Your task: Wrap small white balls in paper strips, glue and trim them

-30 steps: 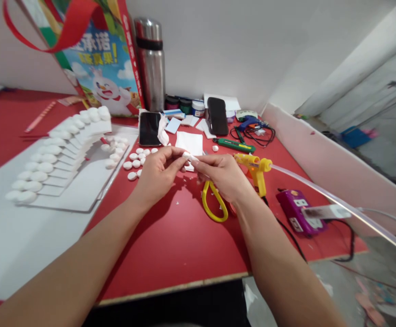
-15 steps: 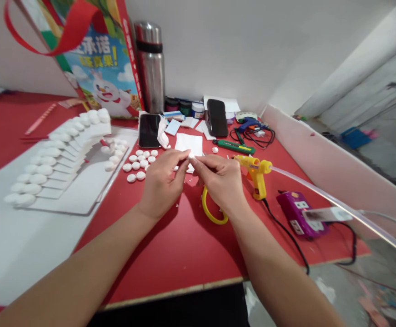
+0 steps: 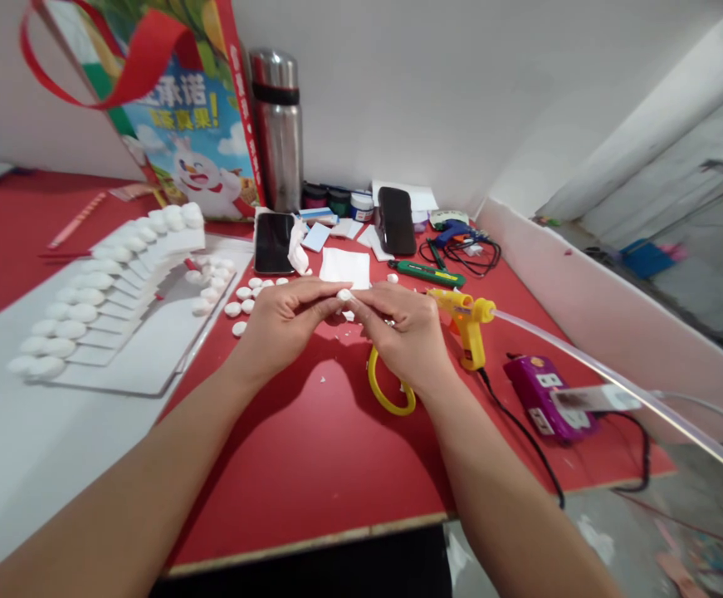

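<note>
Between the fingertips of my left hand [image 3: 286,320] and my right hand [image 3: 402,328] is a small white lump [image 3: 344,295], pinched from both sides above the red table. Its material is too small to make out. Just beyond it lies a white paper square [image 3: 344,267]. Several round white pieces [image 3: 244,293] sit beside my left hand, some of them hidden behind it. Yellow-handled scissors [image 3: 392,399] rest under my right hand, their blades out of sight. To the right of that hand is a yellow glue gun [image 3: 470,320] with a long clear glue stick.
White card strips with round white ends [image 3: 105,291] are fanned out on a board at left. At the back stand a steel flask [image 3: 278,133], a printed bag [image 3: 192,141] and phones [image 3: 397,220]. A green cutter [image 3: 427,272] and purple power socket [image 3: 548,397] are at right.
My left hand has shifted left and slightly down, covering more of the round white pieces. The white lump between my fingertips shows more fully and sits a little lower.
</note>
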### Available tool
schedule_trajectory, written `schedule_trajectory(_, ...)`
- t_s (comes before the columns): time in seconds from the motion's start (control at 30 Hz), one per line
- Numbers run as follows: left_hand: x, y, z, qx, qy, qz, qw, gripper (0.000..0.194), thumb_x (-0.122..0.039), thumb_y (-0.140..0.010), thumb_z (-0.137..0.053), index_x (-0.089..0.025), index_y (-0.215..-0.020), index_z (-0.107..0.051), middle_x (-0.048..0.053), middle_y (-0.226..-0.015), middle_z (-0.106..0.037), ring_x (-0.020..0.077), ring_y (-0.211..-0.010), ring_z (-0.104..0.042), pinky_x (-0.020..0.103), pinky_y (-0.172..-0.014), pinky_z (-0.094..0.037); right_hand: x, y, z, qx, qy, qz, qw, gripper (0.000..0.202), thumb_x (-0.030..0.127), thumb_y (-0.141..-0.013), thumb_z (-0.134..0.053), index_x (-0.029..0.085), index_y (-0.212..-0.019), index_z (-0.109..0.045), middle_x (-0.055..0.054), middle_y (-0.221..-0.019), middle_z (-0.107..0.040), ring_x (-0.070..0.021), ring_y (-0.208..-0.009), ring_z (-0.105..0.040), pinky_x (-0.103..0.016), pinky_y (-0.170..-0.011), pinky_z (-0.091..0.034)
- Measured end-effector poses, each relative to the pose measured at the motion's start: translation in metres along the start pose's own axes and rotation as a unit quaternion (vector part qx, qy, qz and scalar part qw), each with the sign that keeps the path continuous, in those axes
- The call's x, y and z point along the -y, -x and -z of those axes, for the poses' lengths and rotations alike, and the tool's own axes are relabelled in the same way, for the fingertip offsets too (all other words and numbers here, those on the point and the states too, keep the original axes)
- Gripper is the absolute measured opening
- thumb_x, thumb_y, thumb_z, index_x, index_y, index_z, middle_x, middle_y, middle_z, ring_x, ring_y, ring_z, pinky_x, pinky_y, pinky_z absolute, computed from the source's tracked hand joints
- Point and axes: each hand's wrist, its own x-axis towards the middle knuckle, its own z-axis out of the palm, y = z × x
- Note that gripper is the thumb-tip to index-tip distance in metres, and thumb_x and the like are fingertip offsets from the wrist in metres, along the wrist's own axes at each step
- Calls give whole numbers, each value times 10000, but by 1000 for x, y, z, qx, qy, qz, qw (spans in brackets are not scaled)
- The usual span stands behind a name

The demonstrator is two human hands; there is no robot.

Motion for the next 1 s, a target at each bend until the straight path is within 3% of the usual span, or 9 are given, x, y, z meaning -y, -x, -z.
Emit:
schedule_trajectory(0.13, 0, 1, -1, -8, -40, -35, 999, 171, -267, -909, -686, -173, -991, -802, 51, -855, -759, 161, -768, -703, 269, -746, -568, 1, 1, -1, -6, -37, -78, 996, 157, 249, -936, -665, 199, -870, -798, -24, -748, -741, -149, -698, -676, -275, -672, -504)
schedule_trajectory(0.33, 2, 3, -5, -32, -12, -20, 999, 157, -255, -898, -697, -166, -974, -802, 51, -889, -773, 158, -773, -705, 264, -745, -572, 5, 3, -3, -27, 11, -59, 998, 147, 243, -920, -666, 183, -855, -784, -49, -775, -747, -166, -739, -679, -287, -702, -506)
schedule_trajectory(0.4, 5, 2, -6, -33, 1, -3, 999, 167, -274, -895, -703, -168, -977, -802, 48, -890, -775, 162, -768, -705, 270, -743, -573, 6, 1, -1, -18, -43, -110, 993, 153, 284, -906, -688, 181, -837, -777, -46, -760, -740, -150, -661, -659, -280, -654, -510)
schedule_trajectory(0.47, 8, 2, -6, -32, 13, 16, 999, 184, -301, -896, -706, -181, -998, -802, 44, -904, -781, 171, -793, -712, 282, -772, -574, 7, -2, 1, 14, -174, -212, 961, 219, 373, -905, -689, 172, -860, -764, -49, -775, -741, -135, -577, -640, -273, -581, -520)
schedule_trajectory(0.57, 13, 1, -4, -36, 23, 26, 999, 187, -312, -895, -712, -205, -1016, -807, 41, -955, -791, 187, -889, -721, 295, -854, -563, 4, -6, 5, 53, -359, -342, 867, 331, 464, -911, -660, 143, -908, -742, -76, -814, -745, -130, -535, -633, -265, -507, -535)
schedule_trajectory(0.63, 14, 1, -4, -24, 19, 27, 999, 188, -304, -897, -709, -214, -1027, -810, 41, -981, -791, 192, -925, -718, 301, -888, -553, 2, -8, 7, 52, -409, -378, 829, 332, 451, -896, -681, 124, -870, -731, -76, -778, -729, -115, -521, -605, -243, -475, -523)
schedule_trajectory(0.73, 13, 1, -3, -6, 15, 29, 999, 216, -315, -902, -701, -214, -1062, -806, 47, -1001, -785, 194, -928, -714, 309, -896, -550, 1, -8, 8, 34, -435, -401, 806, 283, 394, -840, -750, 119, -784, -711, -33, -687, -671, -83, -497, -533, -204, -436, -468)
schedule_trajectory(0.87, 11, 1, -4, -10, 25, 43, 999, 222, -324, -888, -709, -195, -1041, -805, 52, -953, -775, 178, -833, -709, 298, -813, -574, 2, -6, 7, 40, -445, -403, 799, 268, 361, -740, -841, 119, -777, -733, 2, -700, -626, -50, -514, -454, -186, -447, -405)
schedule_trajectory(1.0, 11, 1, -5, -24, 19, 48, 998, 226, -343, -869, -725, -191, -1013, -808, 55, -938, -773, 173, -804, -704, 297, -786, -585, 1, -5, 6, 64, -384, -370, 844, 306, 387, -733, -839, 132, -895, -789, 32, -636, -567, -59, -520, -428, -211, -486, -381)
